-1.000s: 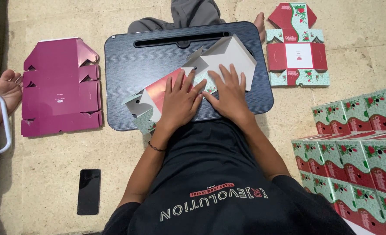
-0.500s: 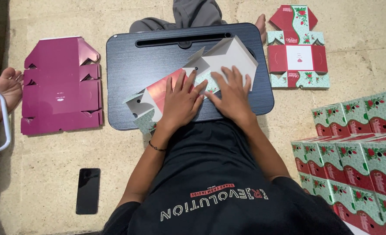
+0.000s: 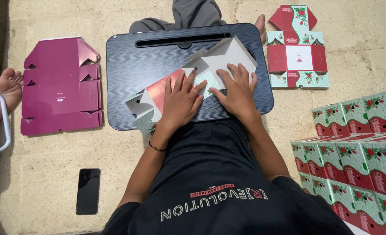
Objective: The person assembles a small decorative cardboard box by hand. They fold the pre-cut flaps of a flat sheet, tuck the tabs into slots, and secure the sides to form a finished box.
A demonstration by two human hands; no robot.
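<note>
Left hand [image 3: 180, 102] and right hand [image 3: 235, 89], both flat and spread, pin the half-folded carton blank [image 3: 193, 82] on the lap desk [image 3: 140, 78]; uneven pressure could skew its creases toward 2 o'clock.

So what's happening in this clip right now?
A person sitting on the floor presses both palms flat on a partly folded cardboard box blank lying on a dark lap tray. The left hand covers the red and green part, the right hand the grey inner side. A flat magenta blank lies to the left, a printed flat blank to the right, finished boxes stacked at right, a phone on the floor.
</note>
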